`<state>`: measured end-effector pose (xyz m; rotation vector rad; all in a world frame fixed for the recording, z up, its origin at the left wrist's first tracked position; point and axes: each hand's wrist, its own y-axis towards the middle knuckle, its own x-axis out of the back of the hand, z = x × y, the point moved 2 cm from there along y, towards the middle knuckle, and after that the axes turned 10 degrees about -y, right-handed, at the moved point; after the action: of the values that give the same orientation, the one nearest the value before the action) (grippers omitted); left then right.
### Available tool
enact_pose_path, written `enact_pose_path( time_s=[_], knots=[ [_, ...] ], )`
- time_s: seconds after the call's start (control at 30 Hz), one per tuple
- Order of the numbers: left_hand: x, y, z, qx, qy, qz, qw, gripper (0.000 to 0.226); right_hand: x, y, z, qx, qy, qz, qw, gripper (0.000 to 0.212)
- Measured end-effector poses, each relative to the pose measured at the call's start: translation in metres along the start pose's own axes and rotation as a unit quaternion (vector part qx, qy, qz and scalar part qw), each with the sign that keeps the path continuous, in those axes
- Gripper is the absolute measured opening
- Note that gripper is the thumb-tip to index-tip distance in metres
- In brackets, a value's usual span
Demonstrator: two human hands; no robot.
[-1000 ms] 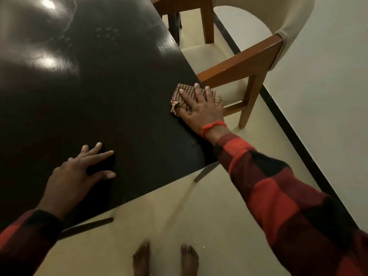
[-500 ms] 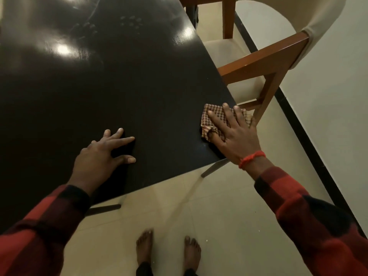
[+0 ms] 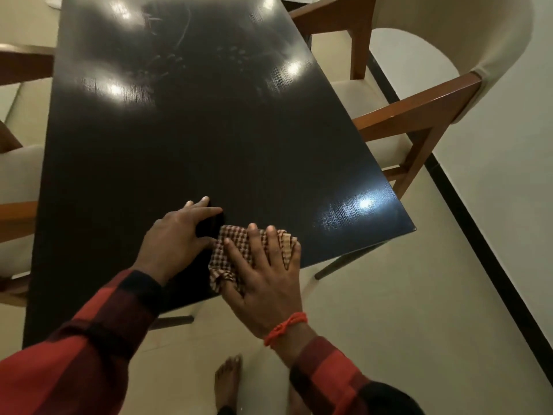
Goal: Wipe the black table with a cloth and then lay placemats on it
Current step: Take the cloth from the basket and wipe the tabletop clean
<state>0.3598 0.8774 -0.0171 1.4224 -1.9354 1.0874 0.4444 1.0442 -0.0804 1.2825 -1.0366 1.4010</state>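
2 hands [image 3: 176, 235] [image 3: 263, 277] on black table [image 3: 209, 145], fingers [image 3: 257, 244] spread, cloth [image 3: 239, 250] half hidden.

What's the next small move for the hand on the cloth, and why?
Probably sweep the checked cloth away from the body, up the middle of the black table. The right hand presses it flat near the near edge, beside the left hand, while smudges and fingerprints show farther up the tabletop.
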Motion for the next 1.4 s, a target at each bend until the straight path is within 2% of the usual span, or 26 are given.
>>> enact_pose_path(
  time_s=[0.17,0.33,0.47,0.6,0.73,0.87,0.97,1.03,1.1,1.13,1.17,1.2,1.23,1.27,1.33,1.37,1.4],
  knots=[
    [0.013,-0.017,0.019,-0.007,-0.02,-0.016,1.0,0.056,0.005,0.01,-0.018,0.003,-0.033,-0.009,0.999,0.067],
    [0.004,-0.021,0.022,0.001,-0.035,-0.084,0.996,0.049,0.011,0.035,-0.094,-0.133,-0.084,-0.009,0.988,0.067],
    [-0.006,-0.019,0.01,0.01,-0.011,-0.071,0.997,0.05,0.016,0.041,-0.123,-0.203,-0.086,0.04,0.975,0.072],
    [-0.004,-0.021,0.013,0.017,-0.003,-0.052,0.998,0.049,0.019,0.043,-0.091,-0.228,-0.076,0.061,0.969,0.085],
    [-0.002,-0.022,0.02,0.007,-0.025,-0.059,0.998,0.042,0.019,0.037,-0.033,-0.163,-0.066,0.064,0.982,0.097],
    [0.009,-0.023,0.029,0.022,-0.059,-0.056,0.996,0.041,0.013,0.033,0.028,-0.128,-0.021,0.062,0.99,0.082],
    [0.019,-0.033,0.031,0.063,-0.09,-0.059,0.992,0.039,0.009,0.025,0.059,-0.048,-0.031,0.057,0.997,0.076],
    [0.025,-0.042,0.033,0.088,-0.14,-0.047,0.985,0.037,0.01,0.024,0.067,-0.024,-0.047,0.057,0.997,0.069],
    [0.033,-0.05,0.038,0.111,-0.2,-0.04,0.973,0.036,0.022,0.031,0.067,-0.084,0.026,0.061,0.994,0.058],
    [0.038,-0.054,0.04,0.125,-0.239,-0.042,0.962,0.036,0.033,0.035,0.066,-0.14,0.093,0.058,0.984,0.05],
    [0.045,-0.058,0.042,0.141,-0.282,-0.048,0.948,0.035,0.048,0.039,0.068,-0.204,0.177,0.06,0.961,0.039],
    [0.051,-0.062,0.044,0.154,-0.321,-0.051,0.933,0.034,0.063,0.042,0.071,-0.262,0.304,0.063,0.914,0.03],
    [0.057,-0.065,0.045,0.168,-0.354,-0.048,0.919,0.033,0.072,0.044,0.072,-0.321,0.441,0.064,0.836,0.024],
    [0.063,-0.07,0.045,0.182,-0.385,-0.04,0.904,0.033,0.08,0.044,0.075,-0.373,0.554,0.065,0.741,0.022],
    [0.075,-0.085,0.043,0.2,-0.461,-0.002,0.865,0.037,0.087,0.04,0.084,-0.406,0.72,0.124,0.548,0.027],
    [0.081,-0.094,0.041,0.208,-0.493,0.021,0.845,0.039,0.092,0.037,0.092,-0.412,0.753,0.161,0.487,0.036],
    [0.087,-0.104,0.04,0.213,-0.519,0.041,0.827,0.038,0.097,0.032,0.099,-0.406,0.769,0.186,0.457,0.042]
  ],
)
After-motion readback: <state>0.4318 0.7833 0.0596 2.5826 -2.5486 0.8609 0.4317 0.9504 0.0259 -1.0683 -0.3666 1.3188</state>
